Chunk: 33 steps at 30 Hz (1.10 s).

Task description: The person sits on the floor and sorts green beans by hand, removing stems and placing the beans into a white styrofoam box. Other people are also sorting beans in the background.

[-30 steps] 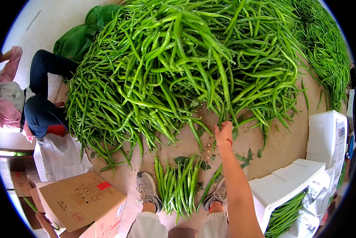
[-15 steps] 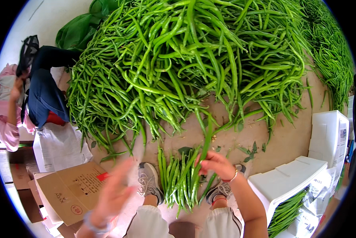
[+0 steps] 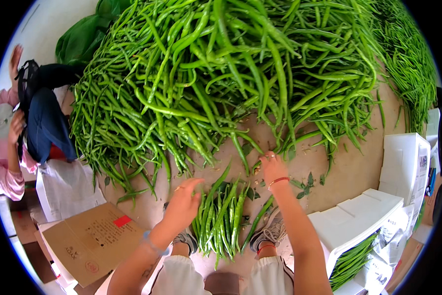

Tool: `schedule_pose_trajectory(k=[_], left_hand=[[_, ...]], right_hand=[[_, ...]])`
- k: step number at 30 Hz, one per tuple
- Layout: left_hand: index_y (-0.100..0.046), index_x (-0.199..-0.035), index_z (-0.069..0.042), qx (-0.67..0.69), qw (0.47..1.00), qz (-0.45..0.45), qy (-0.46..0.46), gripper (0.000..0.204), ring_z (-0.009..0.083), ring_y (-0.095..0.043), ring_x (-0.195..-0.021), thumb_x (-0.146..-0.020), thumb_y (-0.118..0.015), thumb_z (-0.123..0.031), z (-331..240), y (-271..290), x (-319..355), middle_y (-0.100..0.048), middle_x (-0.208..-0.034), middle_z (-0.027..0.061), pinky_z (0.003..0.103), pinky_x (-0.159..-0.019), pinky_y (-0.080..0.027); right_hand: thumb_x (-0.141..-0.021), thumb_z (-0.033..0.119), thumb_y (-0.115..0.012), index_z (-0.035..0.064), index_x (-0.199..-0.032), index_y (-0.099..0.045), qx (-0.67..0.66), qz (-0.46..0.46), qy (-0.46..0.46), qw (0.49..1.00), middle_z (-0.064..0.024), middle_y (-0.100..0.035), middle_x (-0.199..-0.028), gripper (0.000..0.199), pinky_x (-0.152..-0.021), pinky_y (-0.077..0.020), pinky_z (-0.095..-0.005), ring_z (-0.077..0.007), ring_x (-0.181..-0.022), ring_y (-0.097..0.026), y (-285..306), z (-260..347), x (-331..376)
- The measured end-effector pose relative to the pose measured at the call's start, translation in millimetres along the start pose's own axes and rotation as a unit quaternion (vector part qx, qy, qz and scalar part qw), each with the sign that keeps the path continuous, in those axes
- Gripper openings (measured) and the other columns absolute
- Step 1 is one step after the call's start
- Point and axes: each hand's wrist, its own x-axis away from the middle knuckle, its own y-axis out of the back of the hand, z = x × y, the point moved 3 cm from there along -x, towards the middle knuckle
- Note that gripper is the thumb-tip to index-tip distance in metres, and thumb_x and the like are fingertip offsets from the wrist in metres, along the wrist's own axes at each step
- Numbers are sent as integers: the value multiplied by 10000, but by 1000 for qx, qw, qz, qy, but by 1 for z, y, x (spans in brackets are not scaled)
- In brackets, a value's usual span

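Observation:
A small row of long green chili peppers (image 3: 221, 221) lies on the floor between my shoes, roughly lined up lengthwise. My left hand (image 3: 184, 200) is just left of its upper end. Its fingers are loosely bent and apart, with nothing seen in them. Beyond the row, my right hand (image 3: 272, 167) reaches to the near edge of a large heap of green chili peppers (image 3: 196, 88). The right fingers are bent down among pepper ends, and what they grip is hidden. A single pepper (image 3: 258, 223) lies right of the row, beside my right shoe.
White foam boxes (image 3: 359, 211) stand at right, one holding peppers and printed paper. At left are a cardboard box (image 3: 90, 243) and a white sack (image 3: 66, 187). A seated person (image 3: 51, 118) is beyond them. Another pepper heap (image 3: 410, 59) lies far right; loose leaves (image 3: 307, 187) dot the floor.
My right hand has left the row and moved forward to the heap; the long pepper it held is no longer in it. My left hand has come in from the left to the row.

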Motion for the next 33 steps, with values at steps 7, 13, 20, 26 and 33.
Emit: schedule_pose_trajectory(k=[7, 13, 20, 26, 33], left_hand=[[-412, -1087, -18, -88, 995, 5, 39, 352, 378, -502, -873, -758, -531, -61, 59, -78, -32, -500, -976, 213, 421, -751, -412], [-382, -1098, 9, -161, 982, 66, 67, 390, 359, -513, -838, -753, -542, -81, 72, -111, -55, -502, -917, 221, 398, -751, -432], [-447, -1016, -20, 532, 747, 163, 364, 290, 100, -437, -634, -785, -543, -165, -2, -59, -22, -508, -766, 78, 205, -474, -320], [-495, -829, -58, 462, 831, -56, 303, 212, 71, -412, -541, -827, -524, -268, -24, 6, 26, -498, -652, 28, 193, -485, -313], [-409, -901, -73, 276, 780, -550, 116, 80, 59, -339, -447, -870, -447, -135, -58, 240, 185, -357, -605, -13, 225, -449, -412]], right_hand=[[-717, 54, -525, 90, -891, -533, -165, -47, 174, 970, -74, -562, -998, 178, -653, -473, -341, -246, -799, -561, 31, -2, 30], [-701, 38, -562, 28, -865, -550, -350, -136, 228, 898, -103, -599, -950, 165, -601, -477, -308, -239, -776, -591, 83, 37, 108], [-677, 33, -578, 34, -882, -572, -398, -146, 296, 856, -96, -590, -958, 206, -574, -478, -293, -222, -729, -592, 104, 70, 108], [-724, 68, -552, 41, -972, -539, -414, -109, 422, 799, -97, -562, -997, 250, -679, -472, -314, -253, -821, -572, 108, 99, 81], [-786, 75, -506, 72, -1223, -368, -749, -89, -179, 632, -59, -396, -1225, 458, -845, -369, -280, -157, -1120, -358, -30, -70, 6]])
